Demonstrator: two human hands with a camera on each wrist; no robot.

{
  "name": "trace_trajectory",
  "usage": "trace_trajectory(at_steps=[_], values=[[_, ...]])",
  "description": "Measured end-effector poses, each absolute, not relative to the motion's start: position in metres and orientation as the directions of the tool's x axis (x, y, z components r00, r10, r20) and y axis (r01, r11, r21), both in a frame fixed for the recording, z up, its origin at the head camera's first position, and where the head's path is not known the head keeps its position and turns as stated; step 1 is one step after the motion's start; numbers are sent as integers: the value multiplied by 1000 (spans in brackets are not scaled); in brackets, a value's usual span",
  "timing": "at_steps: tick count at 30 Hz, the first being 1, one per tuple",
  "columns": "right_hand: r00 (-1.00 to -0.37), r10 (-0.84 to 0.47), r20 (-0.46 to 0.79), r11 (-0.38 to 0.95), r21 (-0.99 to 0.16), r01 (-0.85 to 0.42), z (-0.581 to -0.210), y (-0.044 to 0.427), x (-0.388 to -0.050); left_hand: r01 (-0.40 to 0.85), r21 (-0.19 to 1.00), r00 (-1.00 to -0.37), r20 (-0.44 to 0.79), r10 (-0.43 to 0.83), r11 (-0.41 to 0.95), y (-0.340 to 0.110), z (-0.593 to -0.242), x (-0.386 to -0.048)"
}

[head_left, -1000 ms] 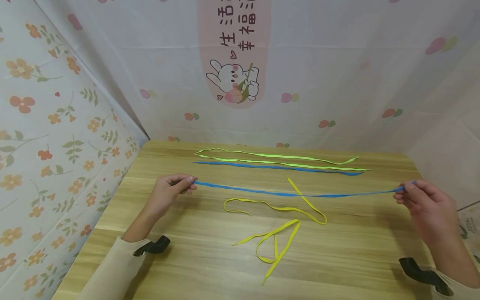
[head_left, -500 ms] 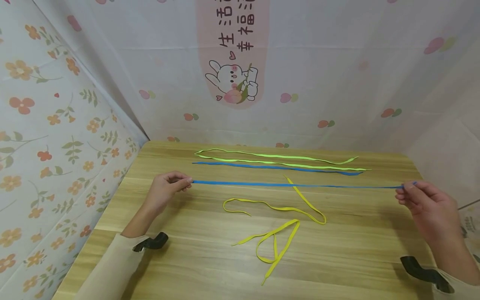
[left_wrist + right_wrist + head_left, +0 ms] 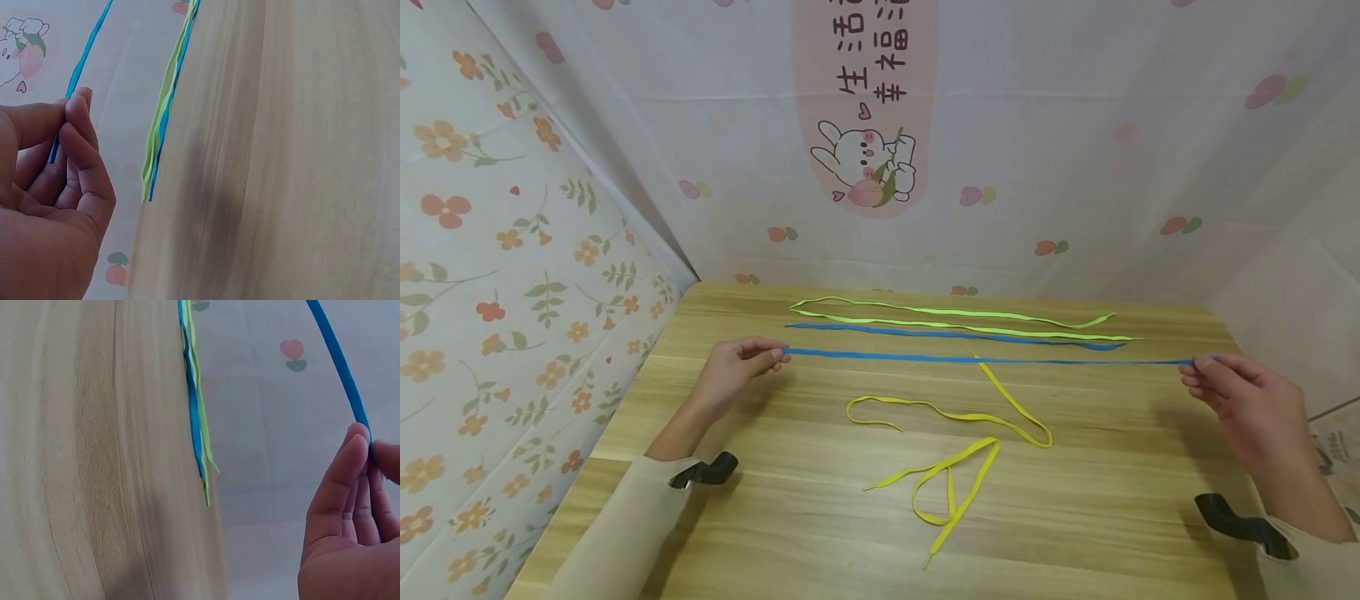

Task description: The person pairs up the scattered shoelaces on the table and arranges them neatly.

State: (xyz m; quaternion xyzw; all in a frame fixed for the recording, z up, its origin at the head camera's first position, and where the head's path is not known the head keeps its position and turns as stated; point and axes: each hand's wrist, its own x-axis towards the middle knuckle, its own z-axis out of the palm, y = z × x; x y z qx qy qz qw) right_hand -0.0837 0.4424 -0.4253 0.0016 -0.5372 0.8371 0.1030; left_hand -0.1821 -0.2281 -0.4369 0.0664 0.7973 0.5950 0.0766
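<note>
A blue lace [image 3: 925, 358] is stretched nearly straight above the table between both hands. My left hand [image 3: 739, 367] pinches its left end between thumb and fingers; in the left wrist view the tip of the held lace [image 3: 76, 72] pokes out below the left hand [image 3: 59, 187]. The right hand [image 3: 1258, 404] pinches the other end, also visible in the right wrist view, where the lace [image 3: 342, 369] runs up from the right hand [image 3: 350, 512]. Behind it a second blue lace [image 3: 925, 333] lies on the table along a green-yellow lace [image 3: 970, 313].
Two yellow laces lie on the wooden table [image 3: 775, 517] nearer the front: one bent lace [image 3: 955, 414] and one looped lace [image 3: 973, 492]. A patterned white cloth [image 3: 1037, 150] hangs behind the table, and a floral cloth [image 3: 512, 292] hangs at the left.
Both hands have moved slightly toward the back of the table with the blue lace. The lace, sagging a second ago, is now pulled nearly straight. The laces on the table have not moved.
</note>
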Motion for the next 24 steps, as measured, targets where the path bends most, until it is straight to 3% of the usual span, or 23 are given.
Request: trace_trajectory(at_steps=[9, 24], values=[[-982, 135, 129, -420, -891, -175, -433, 448, -89, 8, 943, -987, -46, 154, 332, -229, -435, -189], [-985, 172, 26, -412, -906, -96, -427, 450, -90, 9, 918, -984, -61, 165, 396, -234, -435, -200]])
